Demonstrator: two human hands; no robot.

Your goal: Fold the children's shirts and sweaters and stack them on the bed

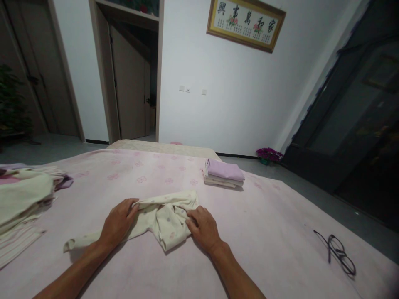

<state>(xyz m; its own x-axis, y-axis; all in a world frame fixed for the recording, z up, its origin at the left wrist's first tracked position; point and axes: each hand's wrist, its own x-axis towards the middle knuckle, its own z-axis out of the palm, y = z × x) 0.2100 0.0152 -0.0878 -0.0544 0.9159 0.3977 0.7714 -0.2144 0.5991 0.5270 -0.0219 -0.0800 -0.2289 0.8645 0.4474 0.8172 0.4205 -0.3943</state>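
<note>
A cream garment [171,226] with small faint prints lies crumpled on the pink bedspread in front of me. One narrow part of it stretches out to the left, passing beneath my left forearm. My left hand [120,220] grips its upper left edge, thumb and fingers closed on the cloth. At the right side, my right hand [204,226] pinches a bunched fold with curled fingers. The middle of the garment is rumpled, so its exact cut is hard to make out.
A folded stack [222,173], lilac on top of cream, stands beyond my right hand. Loose clothes [25,199] are heaped at the left edge. Black-framed glasses [339,253] lie at right on the flower-patterned pink bedspread [268,232]. Purple flowers [268,154] stand on the floor beyond.
</note>
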